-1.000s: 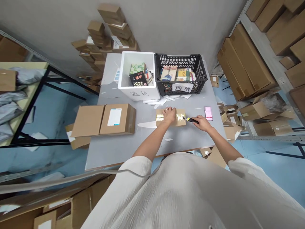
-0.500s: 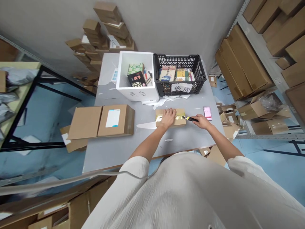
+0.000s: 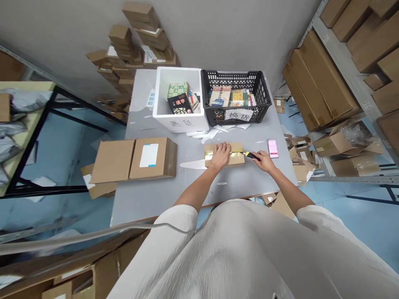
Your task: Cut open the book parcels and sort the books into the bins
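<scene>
A small taped cardboard box [image 3: 238, 160] lies flat on the table in front of me, shiny yellowish tape running along its top. My left hand [image 3: 221, 155] presses down on it, fingers bent toward its far edge, gripping it in place. In my right hand [image 3: 264, 161] is a black and yellow utility knife [image 3: 251, 156], the fingers wrapped round its handle. The knife's front end points left and meets the right end of the box along the tape; the blade itself is hard to make out.
A phone [image 3: 272, 148] lies right of my right hand. Behind stand a white foam box [image 3: 181, 123] and a black crate [image 3: 212, 118], both with books, and paper scraps [image 3: 208, 135] before them. A larger carton [image 3: 170, 158] with open flap sits left on the grey table [image 3: 187, 189].
The knife and right hand have shifted very slightly relative to the box. Both hands keep their hold, and the whole view has moved a little.
</scene>
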A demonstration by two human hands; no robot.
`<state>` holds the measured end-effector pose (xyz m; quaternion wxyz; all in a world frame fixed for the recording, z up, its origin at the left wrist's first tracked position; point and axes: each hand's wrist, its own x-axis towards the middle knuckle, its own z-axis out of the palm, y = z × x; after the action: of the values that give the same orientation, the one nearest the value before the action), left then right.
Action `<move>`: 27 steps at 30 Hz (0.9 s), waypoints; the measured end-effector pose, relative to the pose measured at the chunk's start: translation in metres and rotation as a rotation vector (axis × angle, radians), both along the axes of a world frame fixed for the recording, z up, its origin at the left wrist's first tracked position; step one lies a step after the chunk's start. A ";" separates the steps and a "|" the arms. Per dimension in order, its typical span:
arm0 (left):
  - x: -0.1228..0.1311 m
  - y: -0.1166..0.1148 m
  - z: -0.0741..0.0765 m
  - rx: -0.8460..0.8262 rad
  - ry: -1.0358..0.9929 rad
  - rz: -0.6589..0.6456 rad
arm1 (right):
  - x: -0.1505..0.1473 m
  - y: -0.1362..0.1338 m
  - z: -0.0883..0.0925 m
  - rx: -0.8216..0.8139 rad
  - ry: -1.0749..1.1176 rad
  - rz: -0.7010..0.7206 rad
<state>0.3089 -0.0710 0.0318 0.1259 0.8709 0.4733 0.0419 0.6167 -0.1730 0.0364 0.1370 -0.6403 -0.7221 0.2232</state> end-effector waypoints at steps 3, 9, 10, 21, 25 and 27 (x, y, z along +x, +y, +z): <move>0.000 -0.001 0.000 0.009 -0.005 0.007 | 0.005 0.000 -0.004 0.014 0.020 0.016; -0.001 -0.004 0.001 0.027 -0.005 0.008 | 0.005 -0.003 -0.012 0.015 0.088 0.004; -0.002 -0.004 0.002 0.029 -0.004 0.005 | 0.006 -0.003 -0.012 0.024 0.080 0.011; 0.002 -0.009 0.007 -0.010 -0.028 0.051 | 0.030 0.017 0.005 0.106 0.042 -0.169; -0.001 -0.010 0.014 -0.070 -0.073 0.072 | 0.008 0.030 0.008 0.041 0.109 -0.166; -0.009 -0.015 0.018 -0.090 -0.102 0.095 | -0.004 0.040 0.009 0.029 0.144 -0.159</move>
<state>0.3003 -0.0862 0.0497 0.1865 0.8378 0.5083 0.0707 0.6122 -0.1330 0.0458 0.2149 -0.6759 -0.6605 0.2466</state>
